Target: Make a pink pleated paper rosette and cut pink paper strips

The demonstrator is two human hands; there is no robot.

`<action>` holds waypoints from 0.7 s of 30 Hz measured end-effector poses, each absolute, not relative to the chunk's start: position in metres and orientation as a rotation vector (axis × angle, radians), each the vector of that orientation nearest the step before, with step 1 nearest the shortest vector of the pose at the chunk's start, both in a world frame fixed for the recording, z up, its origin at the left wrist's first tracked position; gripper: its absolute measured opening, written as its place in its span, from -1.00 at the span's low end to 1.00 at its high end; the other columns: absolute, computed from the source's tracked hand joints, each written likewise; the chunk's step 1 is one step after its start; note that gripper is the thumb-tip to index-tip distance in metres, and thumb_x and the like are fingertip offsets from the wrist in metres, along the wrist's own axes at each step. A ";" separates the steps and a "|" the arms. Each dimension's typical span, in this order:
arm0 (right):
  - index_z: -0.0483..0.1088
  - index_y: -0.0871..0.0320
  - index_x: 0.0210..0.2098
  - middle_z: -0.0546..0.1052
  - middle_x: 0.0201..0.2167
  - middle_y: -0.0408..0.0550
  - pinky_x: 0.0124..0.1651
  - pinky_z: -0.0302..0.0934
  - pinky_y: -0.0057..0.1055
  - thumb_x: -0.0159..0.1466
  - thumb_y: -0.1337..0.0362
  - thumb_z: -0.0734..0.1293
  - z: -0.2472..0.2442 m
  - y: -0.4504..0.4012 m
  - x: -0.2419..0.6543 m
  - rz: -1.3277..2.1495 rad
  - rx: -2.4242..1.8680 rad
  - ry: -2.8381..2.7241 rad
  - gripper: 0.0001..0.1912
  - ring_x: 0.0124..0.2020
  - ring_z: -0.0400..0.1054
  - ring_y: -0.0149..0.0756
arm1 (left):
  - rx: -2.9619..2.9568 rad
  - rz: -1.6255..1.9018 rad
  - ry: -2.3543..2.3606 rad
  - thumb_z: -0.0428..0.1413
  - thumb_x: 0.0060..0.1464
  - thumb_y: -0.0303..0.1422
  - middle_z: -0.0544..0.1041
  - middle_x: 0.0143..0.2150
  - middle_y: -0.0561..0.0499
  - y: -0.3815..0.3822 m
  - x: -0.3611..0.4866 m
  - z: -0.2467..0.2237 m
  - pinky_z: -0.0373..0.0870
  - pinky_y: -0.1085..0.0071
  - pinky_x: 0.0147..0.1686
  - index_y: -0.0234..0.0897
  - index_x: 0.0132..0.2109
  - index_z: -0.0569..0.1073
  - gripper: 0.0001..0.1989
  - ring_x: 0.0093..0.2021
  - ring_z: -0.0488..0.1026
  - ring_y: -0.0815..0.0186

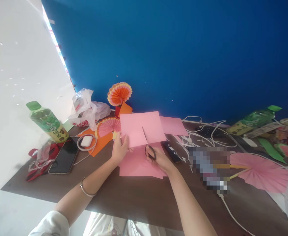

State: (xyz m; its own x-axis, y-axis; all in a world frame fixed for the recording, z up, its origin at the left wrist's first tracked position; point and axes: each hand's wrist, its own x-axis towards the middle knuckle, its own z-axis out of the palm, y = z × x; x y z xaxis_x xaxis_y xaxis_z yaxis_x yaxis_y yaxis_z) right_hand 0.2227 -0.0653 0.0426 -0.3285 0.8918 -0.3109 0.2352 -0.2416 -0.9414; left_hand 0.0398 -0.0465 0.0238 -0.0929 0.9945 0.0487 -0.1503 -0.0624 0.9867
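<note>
A sheet of pink paper (131, 126) is held up above the table, tilted toward me. My left hand (120, 147) grips its lower left edge between thumb and fingers. In my right hand (158, 158) are scissors (151, 152) with dark handles, fingers through the loops. One dark blade lies over the front of the sheet, reaching up from its lower edge to near its middle; the other blade is hidden. Beneath both hands, more pink paper (139, 167) lies on the table. Another pink sheet (174, 126) lies behind to the right.
On the brown table (124, 200) a green-capped bottle (48, 123), a phone (64, 156) and orange paper (102, 144) stand or lie at left. Folded paper fans (120, 94) are behind. Tangled white cables (195, 131), a pink fan (264, 172) and a tilted bottle (253, 121) occupy the right.
</note>
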 end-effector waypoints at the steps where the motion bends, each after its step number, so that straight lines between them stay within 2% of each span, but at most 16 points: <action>1: 0.19 0.16 -0.61 0.24 -0.73 -0.19 -0.60 -0.13 -0.46 0.08 -0.20 0.20 0.042 -0.065 0.223 1.606 -1.376 -1.483 -0.48 -0.68 0.06 -0.49 | 1.089 1.387 1.129 0.01 0.05 -0.16 0.38 -0.56 0.14 -0.046 0.040 0.024 0.40 0.45 -0.67 -0.22 -0.13 0.15 -0.68 -0.69 0.38 0.39; 15: 0.17 0.15 -0.63 0.23 -0.74 -0.22 -0.50 -0.06 -0.42 0.11 -0.16 0.19 0.043 -0.065 0.222 1.531 -1.392 -1.522 -0.50 -0.65 0.08 -0.47 | 1.105 1.385 1.128 0.00 0.06 -0.16 0.36 -0.58 0.17 -0.047 0.040 0.026 0.39 0.45 -0.67 -0.22 -0.16 0.14 -0.70 -0.70 0.39 0.38; 21: 0.14 0.14 -0.63 0.21 -0.76 -0.24 -0.55 -0.12 -0.45 0.10 -0.16 0.21 0.039 -0.064 0.219 1.540 -1.384 -1.487 -0.51 -0.68 0.02 -0.50 | 1.121 1.391 1.133 0.01 0.06 -0.16 0.36 -0.57 0.17 -0.047 0.040 0.025 0.38 0.46 -0.69 -0.21 -0.17 0.13 -0.71 -0.69 0.39 0.38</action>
